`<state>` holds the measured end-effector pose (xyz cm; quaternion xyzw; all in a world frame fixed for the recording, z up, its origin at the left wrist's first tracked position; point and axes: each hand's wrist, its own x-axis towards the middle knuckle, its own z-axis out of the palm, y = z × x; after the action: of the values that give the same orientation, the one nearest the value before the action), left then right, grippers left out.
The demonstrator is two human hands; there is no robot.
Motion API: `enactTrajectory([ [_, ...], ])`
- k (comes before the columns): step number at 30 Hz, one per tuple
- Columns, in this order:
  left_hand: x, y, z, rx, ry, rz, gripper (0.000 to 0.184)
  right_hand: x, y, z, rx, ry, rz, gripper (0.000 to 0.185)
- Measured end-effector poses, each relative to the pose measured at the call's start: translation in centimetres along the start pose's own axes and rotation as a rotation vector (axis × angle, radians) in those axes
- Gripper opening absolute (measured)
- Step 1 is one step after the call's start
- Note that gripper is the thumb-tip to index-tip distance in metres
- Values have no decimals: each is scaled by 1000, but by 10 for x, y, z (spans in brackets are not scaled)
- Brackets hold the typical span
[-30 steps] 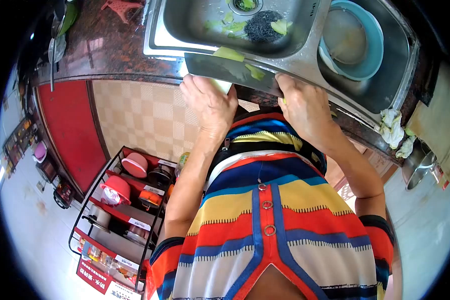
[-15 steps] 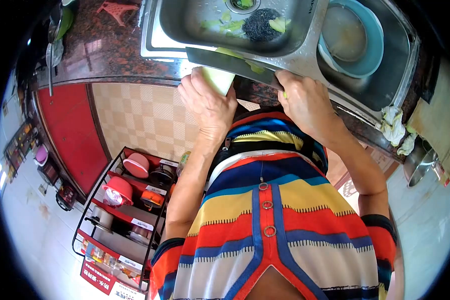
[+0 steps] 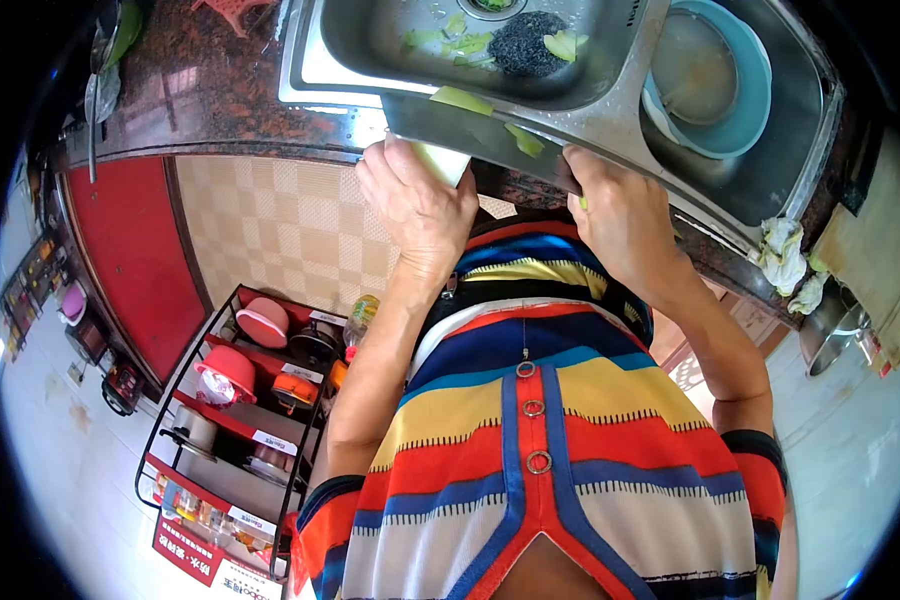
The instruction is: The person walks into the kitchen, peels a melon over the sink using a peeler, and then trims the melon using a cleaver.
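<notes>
My left hand [image 3: 415, 205] is closed around a pale green piece of vegetable [image 3: 441, 163] at the counter's front edge. In my right hand [image 3: 625, 215] is the handle of a wide cleaver [image 3: 485, 140], whose blade points left over the sink's front rim and lies against the vegetable piece. Green peelings [image 3: 461, 101] cling to the blade. More peel scraps [image 3: 468, 44] lie in the left sink basin [image 3: 390, 60], beside a dark mesh scrubber [image 3: 526, 44].
A light blue basin [image 3: 757, 100] with cloudy water sits in the right sink. Crumpled cloth-like scraps [image 3: 782, 250] lie at the counter's right edge. A wire rack [image 3: 232, 385] with pink bowls stands lower left. A red stand [image 3: 238, 12] rests on the counter [image 3: 200, 100].
The cleaver and my right hand have shifted slightly right and down. The vegetable piece, tilted up more half a second ago, now shows less of its pale face above my left fingers.
</notes>
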<state>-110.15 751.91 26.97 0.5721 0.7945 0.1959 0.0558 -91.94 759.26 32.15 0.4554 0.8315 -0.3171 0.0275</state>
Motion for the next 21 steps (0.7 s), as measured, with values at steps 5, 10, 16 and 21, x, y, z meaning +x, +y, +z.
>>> enactTrajectory([
  [5,0,0,1,5,15,-24,73,7,4,1,19,-32,16,32],
  [10,1,-2,4,-15,52,-19,70,30,-4,15,-17,33,-22,15],
  [16,2,2,1,18,45,10,69,23,-3,10,19,-4,-61,10],
  [21,3,1,2,-1,64,9,66,24,-1,8,-1,-41,0,12],
])
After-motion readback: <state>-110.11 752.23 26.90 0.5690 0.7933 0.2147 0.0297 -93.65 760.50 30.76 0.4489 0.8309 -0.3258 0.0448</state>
